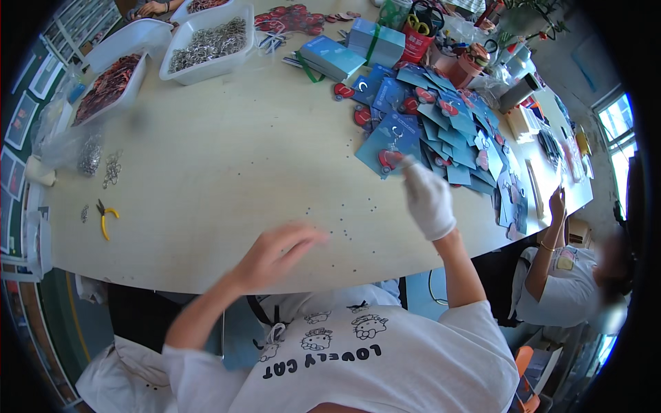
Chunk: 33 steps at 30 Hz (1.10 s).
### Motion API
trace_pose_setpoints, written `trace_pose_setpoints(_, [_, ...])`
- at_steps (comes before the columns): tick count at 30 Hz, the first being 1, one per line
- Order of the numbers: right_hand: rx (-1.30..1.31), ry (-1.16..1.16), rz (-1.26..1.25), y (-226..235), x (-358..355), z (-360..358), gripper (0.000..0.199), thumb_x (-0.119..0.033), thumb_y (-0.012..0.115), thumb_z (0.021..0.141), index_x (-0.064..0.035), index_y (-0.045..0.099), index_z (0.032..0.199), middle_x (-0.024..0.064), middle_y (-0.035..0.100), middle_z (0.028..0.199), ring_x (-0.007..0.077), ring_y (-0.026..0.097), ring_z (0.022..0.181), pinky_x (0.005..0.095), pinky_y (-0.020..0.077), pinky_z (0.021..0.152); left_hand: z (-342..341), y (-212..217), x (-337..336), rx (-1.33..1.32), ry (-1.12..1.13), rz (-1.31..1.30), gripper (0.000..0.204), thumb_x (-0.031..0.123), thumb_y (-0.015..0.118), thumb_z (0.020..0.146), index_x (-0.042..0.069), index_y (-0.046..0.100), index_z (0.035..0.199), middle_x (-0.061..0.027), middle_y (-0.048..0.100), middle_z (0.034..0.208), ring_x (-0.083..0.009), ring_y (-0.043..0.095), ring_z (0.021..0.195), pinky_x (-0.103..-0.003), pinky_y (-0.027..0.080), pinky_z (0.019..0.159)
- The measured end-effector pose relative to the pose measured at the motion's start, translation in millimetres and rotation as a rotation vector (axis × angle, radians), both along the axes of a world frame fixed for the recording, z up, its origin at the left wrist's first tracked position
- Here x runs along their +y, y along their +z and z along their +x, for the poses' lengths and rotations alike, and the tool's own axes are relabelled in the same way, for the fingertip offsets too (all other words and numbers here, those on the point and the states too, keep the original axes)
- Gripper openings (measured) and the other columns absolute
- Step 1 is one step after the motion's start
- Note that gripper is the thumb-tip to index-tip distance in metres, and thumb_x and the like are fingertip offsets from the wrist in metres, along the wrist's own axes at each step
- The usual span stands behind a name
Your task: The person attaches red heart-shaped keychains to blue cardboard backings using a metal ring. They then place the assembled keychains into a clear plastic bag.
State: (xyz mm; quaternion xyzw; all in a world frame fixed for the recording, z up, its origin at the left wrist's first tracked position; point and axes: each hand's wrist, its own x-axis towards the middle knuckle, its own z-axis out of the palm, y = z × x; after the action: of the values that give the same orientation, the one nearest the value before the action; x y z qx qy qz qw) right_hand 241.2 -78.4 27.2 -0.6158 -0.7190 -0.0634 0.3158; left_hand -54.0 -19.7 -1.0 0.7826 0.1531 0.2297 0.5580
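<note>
The blue-to-teal card bears a small red charm.

The bench is showing a plain pale cream. Toward its right edge, blue and teal cards are bearing red charms. The right hand is wearing a white glove. Near the left edge, pliers are showing yellow handles; at the far edge, a white tray is framing silvery clasps.

Pale table, front edge curved; grey wall, bright window right; green floor lower left.
</note>
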Motion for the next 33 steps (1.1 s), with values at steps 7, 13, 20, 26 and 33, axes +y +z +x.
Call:
trace_pose_setpoints(7, [-0.005, -0.358, 0.054, -16, -77, 40, 0.034, 0.004, 0.054, 0.079, -0.0031, 0.058, 0.112, 0.0159, 0.064, 0.092, 0.0344, 0.062, 0.078, 0.0389, 0.0493, 0.069, 200, -70, 119, 0.161, -0.156, 1.221, 0.064, 0.059, 0.04, 0.089, 0.035, 0.026, 0.147, -0.0029, 0.015, 0.156, -0.0285, 0.004, 0.145, -0.063, -0.001, 0.11])
trace_pose_setpoints(13, [-0.033, -0.221, -0.076, -19, -79, 36, 0.035, 0.004, 0.057, 0.072, -0.0048, 0.059, 0.106, 0.0115, 0.064, 0.101, 0.0289, 0.063, 0.088, 0.037, 0.0507, 0.076, 273, -52, 193, 0.08, -0.169, 1.448, 0.063, 0.065, 0.028, 0.09, 0.034, 0.029, 0.145, -0.0056, 0.022, 0.153, -0.0274, 0.008, 0.144, -0.054, 0.004, 0.114])
trace_pose_setpoints(20, [-0.183, -0.128, -0.049, -22, 18, 8, 0.04, -0.001, 0.053, 0.078, -0.0061, 0.053, 0.117, 0.0115, 0.062, 0.107, 0.0262, 0.064, 0.088, 0.0355, 0.0524, 0.072, 301, -51, 224, 0.047, -0.242, 1.429, 0.06, 0.059, 0.035, 0.091, 0.031, 0.033, 0.144, -0.0086, 0.031, 0.149, -0.0228, 0.014, 0.143, -0.047, 0.011, 0.116])
trace_pose_setpoints(26, [-0.391, -0.184, -0.159, -53, 75, 6, 0.045, -0.003, 0.053, 0.08, -0.0099, 0.05, 0.124, 0.012, 0.061, 0.093, 0.0264, 0.065, 0.072, 0.0355, 0.053, 0.058, 306, -22, 240, 0.015, -0.593, 1.428, 0.064, 0.053, 0.044, 0.089, 0.029, 0.029, 0.146, -0.0093, 0.032, 0.148, -0.0265, 0.029, 0.138, -0.046, 0.018, 0.115])
trace_pose_setpoints(33, [-0.428, 0.051, -0.28, -42, 73, -6, 0.042, -0.003, 0.051, 0.081, -0.0075, 0.049, 0.123, 0.015, 0.06, 0.086, 0.0267, 0.065, 0.071, 0.0377, 0.0517, 0.059, 268, 0, 229, -0.066, -0.447, 1.377, 0.066, 0.046, 0.053, 0.087, 0.029, 0.029, 0.146, -0.0071, 0.034, 0.148, -0.0253, 0.034, 0.134, -0.046, 0.026, 0.112])
